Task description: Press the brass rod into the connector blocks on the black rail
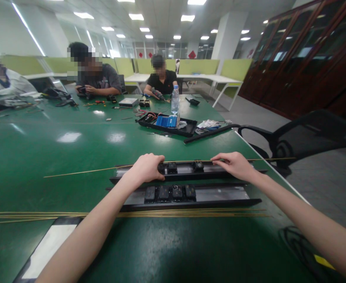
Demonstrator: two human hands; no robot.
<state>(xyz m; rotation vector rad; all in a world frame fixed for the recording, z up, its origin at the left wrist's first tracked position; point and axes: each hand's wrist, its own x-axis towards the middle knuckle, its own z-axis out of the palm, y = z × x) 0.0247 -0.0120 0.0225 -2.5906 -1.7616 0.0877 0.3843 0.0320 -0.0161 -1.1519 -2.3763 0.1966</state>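
Observation:
A long thin brass-coloured rod (pixel 78 172) runs across the far black channel (pixel 220 174). My right hand (pixel 233 163) pinches this rod between thumb and fingertips. My left hand (pixel 147 167) is closed around a small black block at the channel's left part, its thumb by the near wall; the fingers partly hide the block. Two further black blocks, one (pixel 172 168) beside my left hand and one (pixel 198 166) nearer my right, sit in the same channel under the rod. In front lies a second black channel (pixel 220 194) holding several black blocks (pixel 163 193) in a row.
Several loose brass rods (pixel 190 213) lie nearer me, by a black-edged white panel (pixel 50 247). Beyond the channels are a black tray (pixel 187 126), a water bottle (pixel 175 100), gloves (pixel 208 126) and a black bar (pixel 209 134). Other people sit across the green table (pixel 43 153).

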